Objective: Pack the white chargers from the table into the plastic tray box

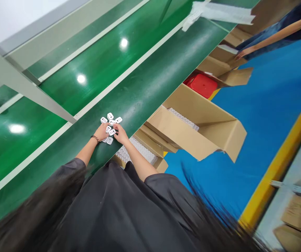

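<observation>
Several small white plastic parts (110, 120) with dark slots lie in a cluster on the green conveyor belt (140, 94). My left hand (101, 132), with a dark bead bracelet on its wrist, rests at the cluster's left side, fingers curled onto the parts. My right hand (120, 133) touches the cluster from the right, fingers bent around one of the white parts. Both hands are small in the tilted view, so the exact grip is hard to make out.
Below the belt's edge stands an open cardboard box (192, 129) holding white trays (183, 119), with another tray of white parts (137, 148) near my right forearm. A red lid (202, 85) and more boxes lie further along. Another person's arm (271, 36) reaches in at the top right.
</observation>
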Motion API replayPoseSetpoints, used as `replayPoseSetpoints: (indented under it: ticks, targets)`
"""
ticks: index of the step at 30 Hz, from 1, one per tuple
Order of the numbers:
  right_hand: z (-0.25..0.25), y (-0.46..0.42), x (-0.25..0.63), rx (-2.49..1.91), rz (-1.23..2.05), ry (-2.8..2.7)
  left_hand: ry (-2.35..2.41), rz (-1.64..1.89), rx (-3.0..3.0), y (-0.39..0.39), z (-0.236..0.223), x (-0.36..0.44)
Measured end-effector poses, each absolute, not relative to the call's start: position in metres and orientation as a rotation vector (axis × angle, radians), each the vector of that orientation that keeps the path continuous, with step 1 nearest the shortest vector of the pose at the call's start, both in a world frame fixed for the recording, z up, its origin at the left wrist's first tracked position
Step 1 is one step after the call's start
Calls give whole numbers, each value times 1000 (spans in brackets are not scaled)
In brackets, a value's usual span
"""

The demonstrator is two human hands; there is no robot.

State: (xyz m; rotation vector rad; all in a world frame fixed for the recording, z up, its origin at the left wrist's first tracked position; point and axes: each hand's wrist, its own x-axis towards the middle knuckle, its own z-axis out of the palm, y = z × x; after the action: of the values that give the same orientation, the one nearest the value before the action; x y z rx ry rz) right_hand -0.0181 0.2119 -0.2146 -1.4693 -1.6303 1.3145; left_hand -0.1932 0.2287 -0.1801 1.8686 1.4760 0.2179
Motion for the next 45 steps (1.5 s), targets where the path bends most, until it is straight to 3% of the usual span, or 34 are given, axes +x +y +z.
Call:
replayPoseSetpoints:
  ticks: [9, 15, 28, 39, 45]
  targets:
    - [-223, 212, -22, -1509, 1350, -1405, 1503, 263, 1705, 228, -175, -173]
    - [-221, 209, -14, -1504, 1404, -1219, 1512, 481, 1484, 227, -168, -172]
    - [-164, 190, -3, -1348, 1571, -1074, 1061, 861, 841, 213, -155, -195]
    - [-169, 174, 15, -1735, 1255, -1393, 1143, 867, 1188, 189, -159, -211]
    - [-173, 152, 12, -2070, 1067, -1659, 1225, 465, 1783, 184, -176, -243]
